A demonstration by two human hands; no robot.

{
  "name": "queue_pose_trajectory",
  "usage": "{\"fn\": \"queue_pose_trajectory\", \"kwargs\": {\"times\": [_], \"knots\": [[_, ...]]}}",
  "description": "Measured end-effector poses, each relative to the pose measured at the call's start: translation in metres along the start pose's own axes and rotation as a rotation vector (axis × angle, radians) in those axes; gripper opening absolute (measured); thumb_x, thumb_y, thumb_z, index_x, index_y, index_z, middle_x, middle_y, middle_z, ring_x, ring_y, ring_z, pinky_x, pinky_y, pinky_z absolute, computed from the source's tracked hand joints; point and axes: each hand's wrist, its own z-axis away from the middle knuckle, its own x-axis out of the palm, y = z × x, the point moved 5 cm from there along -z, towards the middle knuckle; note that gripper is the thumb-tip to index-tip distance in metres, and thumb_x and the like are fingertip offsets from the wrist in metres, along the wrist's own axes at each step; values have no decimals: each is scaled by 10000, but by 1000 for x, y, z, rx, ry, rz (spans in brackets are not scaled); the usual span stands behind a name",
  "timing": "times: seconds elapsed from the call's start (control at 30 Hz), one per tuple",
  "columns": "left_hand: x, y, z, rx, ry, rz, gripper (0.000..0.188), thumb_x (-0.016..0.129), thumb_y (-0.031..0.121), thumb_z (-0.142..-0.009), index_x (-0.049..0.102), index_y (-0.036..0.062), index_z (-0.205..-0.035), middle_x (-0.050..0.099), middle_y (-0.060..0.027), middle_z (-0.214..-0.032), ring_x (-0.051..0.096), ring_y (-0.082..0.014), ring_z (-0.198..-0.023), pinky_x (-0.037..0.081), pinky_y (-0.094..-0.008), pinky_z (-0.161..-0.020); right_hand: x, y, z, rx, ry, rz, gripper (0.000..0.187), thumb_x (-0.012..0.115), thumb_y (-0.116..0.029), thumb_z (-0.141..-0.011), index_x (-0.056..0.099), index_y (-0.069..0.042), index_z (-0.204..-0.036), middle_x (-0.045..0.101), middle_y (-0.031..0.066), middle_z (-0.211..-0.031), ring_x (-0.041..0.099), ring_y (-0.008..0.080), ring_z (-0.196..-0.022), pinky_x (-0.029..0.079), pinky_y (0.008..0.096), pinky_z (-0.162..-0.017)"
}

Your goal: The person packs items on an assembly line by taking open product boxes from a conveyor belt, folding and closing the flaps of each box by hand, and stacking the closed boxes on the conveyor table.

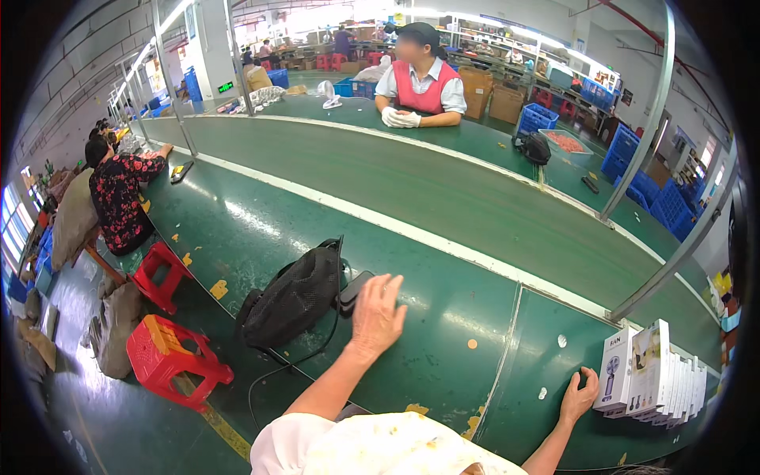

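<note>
My left hand (378, 318) is over the green worktable (443, 364), palm down with its fingers stretched out. Its fingertips are right beside a dark, flat, rounded object (353, 291), partly hidden by the hand; whether they touch it I cannot tell. A black mesh bag (293, 294) lies just left of that object, with a thin black cord trailing over the table edge. At the right, my right hand (582, 393) rests on the table with curved, parted fingers and nothing in them. Close by it leans a row of white printed boxes (651, 372), the front ones picturing a handheld fan.
A green conveyor belt (396, 186) runs beyond the table, with metal posts (645, 119) along it. Across it sits a person in a pink apron and white gloves (427, 83). Red stools (170, 360) stand at left, near another person in a flowered top (123, 194).
</note>
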Motion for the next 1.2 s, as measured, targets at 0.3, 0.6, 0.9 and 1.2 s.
{"fn": "queue_pose_trajectory", "kwargs": {"times": [0.3,0.6,0.9,1.2], "knots": [[3,139,-12,226,-322,747,404,641,200,-987,580,32,-1349,632,-162,-1301,599,-308,-1223,500,-408,-1019,-12,-1,-1,-30,47,9,229,688,-109,-824,704,-27,-1038,682,190,-1167,610,374,-1147,447,462,-1038],[-138,277,-43,724,-459,1494,341,610,-10,-947,620,-32,-1288,714,-148,-1116,710,-249,-959,567,-342,-879,-5,-19,3,-25,107,19,216,709,-182,-788,734,-86,-980,700,155,-1150,622,338,-1142,452,458,-1023],[-163,366,-62,779,-1473,1053,472,585,-63,-872,545,-18,-1340,653,-175,-1236,695,-272,-910,573,-334,-775,-18,-28,7,101,113,13,208,726,-212,-832,745,-124,-1019,673,124,-1226,578,339,-1181,445,443,-1046],[-151,391,-2,1081,-329,1519,215,643,212,-862,597,117,-1050,584,-35,-879,626,-215,-807,521,-332,-543,-17,-28,4,59,124,-5,190,722,-178,-818,730,-95,-989,675,135,-1181,586,343,-1152,450,445,-1031]]}}
